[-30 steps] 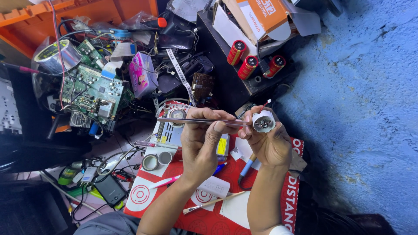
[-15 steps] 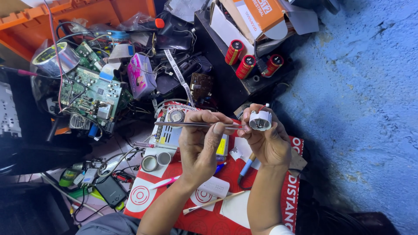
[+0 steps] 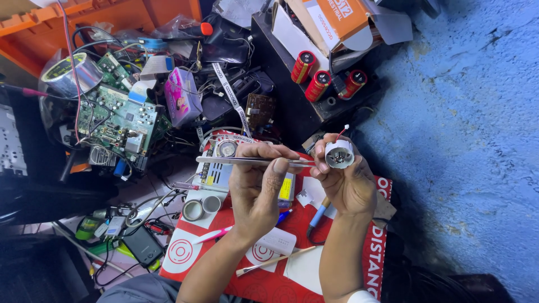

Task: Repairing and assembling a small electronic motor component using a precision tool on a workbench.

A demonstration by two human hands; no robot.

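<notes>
Metal tweezers (image 3: 247, 161) pinched in left hand (image 3: 259, 188) fingers, tips at white cylindrical part (image 3: 339, 154) gripped by right hand (image 3: 349, 182).

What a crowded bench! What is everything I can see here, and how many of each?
small white round part: one, white, held up in the right hand
metal tweezers: one pair, silver, in the left hand, tips toward the part
green circuit board: one, green, left
red cylindrical capacitors: three, red, on the black box at top
roll of silver tape: one, far left
orange cardboard box: one, top
red printed sheet: one, beneath the hands
left hand: one
right hand: one
</notes>
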